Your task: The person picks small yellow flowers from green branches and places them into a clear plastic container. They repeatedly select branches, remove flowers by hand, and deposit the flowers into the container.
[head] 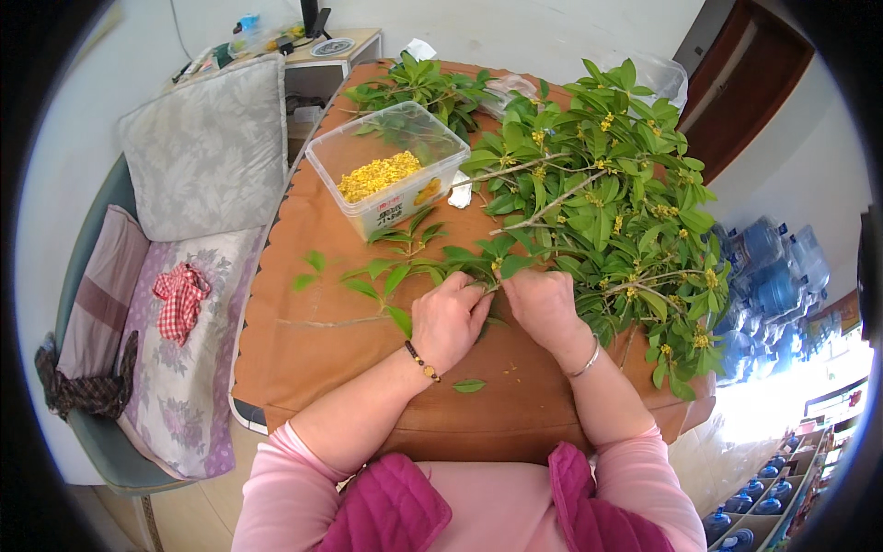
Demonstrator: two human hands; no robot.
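Note:
My left hand (452, 321) grips a leafy branch (386, 276) whose bare stem runs out to the left over the table. Close by on its right, my right hand (545, 310) has its fingertips pinched at a small yellow flower cluster (497, 264) among the leaves; whether it holds a blossom is hidden. Beyond my hands, a clear plastic tub (407, 207) stands part-filled with yellow blossoms (378, 176). A big heap of flowering osmanthus-like branches (593, 186) covers the table's right side. One loose leaf (469, 386) lies near the front.
A brown cover (331, 372) drapes the table. More leafy branches (421, 90) lie at the back, beside a crumpled plastic bag (510, 93). At left is a sofa (186, 386) with a checked cloth (181, 302). Large blue water bottles (772, 283) are stacked at right.

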